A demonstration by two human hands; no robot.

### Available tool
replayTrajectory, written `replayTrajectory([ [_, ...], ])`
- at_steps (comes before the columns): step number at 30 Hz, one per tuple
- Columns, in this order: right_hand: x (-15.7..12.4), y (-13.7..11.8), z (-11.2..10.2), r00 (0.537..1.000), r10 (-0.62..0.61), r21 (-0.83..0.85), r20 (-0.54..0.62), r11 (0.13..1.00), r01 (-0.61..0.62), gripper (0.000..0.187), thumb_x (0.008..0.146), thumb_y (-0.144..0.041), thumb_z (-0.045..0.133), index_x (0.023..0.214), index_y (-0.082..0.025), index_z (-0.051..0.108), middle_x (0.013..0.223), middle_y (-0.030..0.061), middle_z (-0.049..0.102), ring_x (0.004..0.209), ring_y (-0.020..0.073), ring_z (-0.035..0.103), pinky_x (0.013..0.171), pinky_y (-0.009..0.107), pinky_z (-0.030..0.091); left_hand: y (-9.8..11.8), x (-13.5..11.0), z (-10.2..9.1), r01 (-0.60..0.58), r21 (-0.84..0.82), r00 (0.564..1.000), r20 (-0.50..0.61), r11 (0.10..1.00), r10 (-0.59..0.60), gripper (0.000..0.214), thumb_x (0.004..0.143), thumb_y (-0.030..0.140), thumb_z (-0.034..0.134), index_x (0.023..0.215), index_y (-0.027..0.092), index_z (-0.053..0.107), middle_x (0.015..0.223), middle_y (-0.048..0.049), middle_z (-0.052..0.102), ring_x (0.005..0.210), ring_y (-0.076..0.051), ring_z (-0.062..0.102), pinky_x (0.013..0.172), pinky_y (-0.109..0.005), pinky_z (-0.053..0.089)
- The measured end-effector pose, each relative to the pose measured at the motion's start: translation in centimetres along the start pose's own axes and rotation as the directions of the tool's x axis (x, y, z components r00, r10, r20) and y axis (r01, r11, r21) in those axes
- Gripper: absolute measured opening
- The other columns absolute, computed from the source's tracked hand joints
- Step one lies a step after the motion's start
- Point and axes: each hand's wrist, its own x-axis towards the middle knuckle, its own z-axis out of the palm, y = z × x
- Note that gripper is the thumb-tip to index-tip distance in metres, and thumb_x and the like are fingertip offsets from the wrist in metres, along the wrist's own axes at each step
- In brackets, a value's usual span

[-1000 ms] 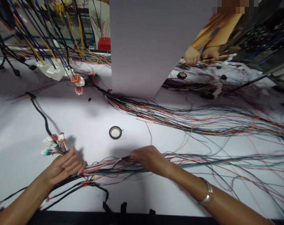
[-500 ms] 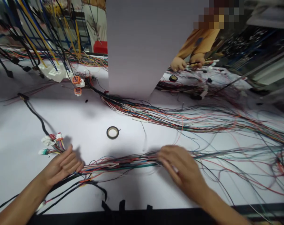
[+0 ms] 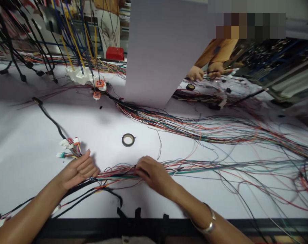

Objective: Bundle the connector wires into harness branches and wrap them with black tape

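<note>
My right hand (image 3: 154,174) is closed around a multicoloured wire bundle (image 3: 118,173) lying across the white table. My left hand (image 3: 79,169) lies open just left of it, fingertips at the bundle, holding nothing. Beyond those fingers, a cluster of white connectors (image 3: 68,145) with short coloured wires sits on the table. A black sheathed cable (image 3: 50,119) runs away from that cluster. Thick black cables (image 3: 90,193) pass beneath my left wrist.
A second loose wire bundle (image 3: 194,128) spreads across the table, with a tape roll (image 3: 128,139) before it. Orange connectors (image 3: 99,84) lie further back. A tall pale panel (image 3: 164,51) stands behind. A co-worker's hands (image 3: 198,73) work wires beyond it. Black straps hang over the table's near edge (image 3: 154,220).
My right hand slid right along the bundle, then back left to about its first place. My left hand barely moved. The view turned slightly, shifting the scene right.
</note>
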Motion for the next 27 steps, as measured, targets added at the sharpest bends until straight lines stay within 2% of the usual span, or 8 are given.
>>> replayTrajectory([
  [5,-0.9,0.4,-1.5,0.999,0.049,0.197,0.010,0.979,-0.050,0.012,0.091,-0.023,0.051,0.082,-0.019,0.056,0.078,0.0024,0.055,0.074,0.0147,0.049,0.067,0.026,0.040,0.1,0.0,0.1,0.014,0.021,1.000,0.024,1.000,-0.015,0.057,0.093,0.039,0.038,0.043,0.020,0.017,0.039,0.0062,0.019,0.041,-0.010,0.024,0.065,-0.029,0.044],
  [8,-0.6,0.0,-2.2,0.996,0.083,0.328,0.018,0.941,-0.085,0.016,0.092,-0.027,0.050,0.080,-0.019,0.056,0.079,0.0019,0.054,0.073,0.0135,0.050,0.066,0.025,0.040,0.2,0.1,0.3,0.020,0.033,1.000,0.021,0.999,-0.021,0.057,0.093,0.039,0.039,0.044,0.020,0.017,0.040,0.0064,0.018,0.041,-0.009,0.023,0.065,-0.029,0.045],
  [11,0.1,-0.3,-2.7,0.987,0.139,0.395,0.075,0.905,-0.158,0.015,0.089,-0.026,0.054,0.077,-0.018,0.057,0.077,0.0005,0.054,0.069,0.0120,0.049,0.063,0.024,0.038,0.2,0.2,0.4,0.021,0.027,0.999,0.027,0.999,-0.022,0.057,0.093,0.040,0.039,0.044,0.020,0.017,0.040,0.0067,0.017,0.041,-0.009,0.022,0.065,-0.028,0.045],
  [15,0.8,-0.3,-2.7,0.953,0.262,0.450,0.155,0.840,-0.304,0.014,0.087,-0.028,0.056,0.079,-0.018,0.061,0.071,-0.0011,0.057,0.063,0.0107,0.048,0.058,0.022,0.036,0.2,0.1,0.3,0.020,0.017,0.999,0.038,1.000,-0.021,0.057,0.093,0.040,0.040,0.045,0.020,0.017,0.040,0.0067,0.017,0.041,-0.009,0.023,0.064,-0.028,0.044],
  [20,1.3,-0.2,-2.2,0.905,0.336,0.558,0.262,0.712,-0.426,0.022,0.084,-0.038,0.058,0.081,-0.016,0.060,0.064,-0.0034,0.054,0.052,0.0076,0.044,0.049,0.020,0.034,0.1,0.0,-0.1,0.027,0.001,0.998,0.058,1.000,-0.027,0.057,0.093,0.040,0.041,0.045,0.020,0.017,0.040,0.0068,0.019,0.041,-0.009,0.025,0.064,-0.028,0.044],
  [23,1.6,0.2,-2.8,0.892,0.322,0.558,0.319,0.697,-0.451,0.025,0.083,-0.040,0.059,0.082,-0.015,0.062,0.062,-0.0040,0.052,0.049,0.0064,0.041,0.046,0.019,0.031,0.0,0.1,-0.2,0.035,-0.010,0.998,0.055,0.999,-0.034,0.057,0.093,0.040,0.041,0.045,0.020,0.017,0.040,0.0067,0.020,0.041,-0.009,0.026,0.064,-0.028,0.044],
  [27,1.7,0.8,-4.8,0.858,0.253,0.573,0.447,0.656,-0.491,0.026,0.085,-0.036,0.053,0.089,-0.013,0.063,0.067,-0.0017,0.058,0.047,0.0062,0.049,0.048,0.020,0.037,0.0,0.0,-0.2,0.031,-0.016,0.998,0.056,0.999,-0.031,0.058,0.093,0.040,0.041,0.044,0.021,0.017,0.039,0.0066,0.020,0.041,-0.009,0.026,0.064,-0.029,0.044],
])
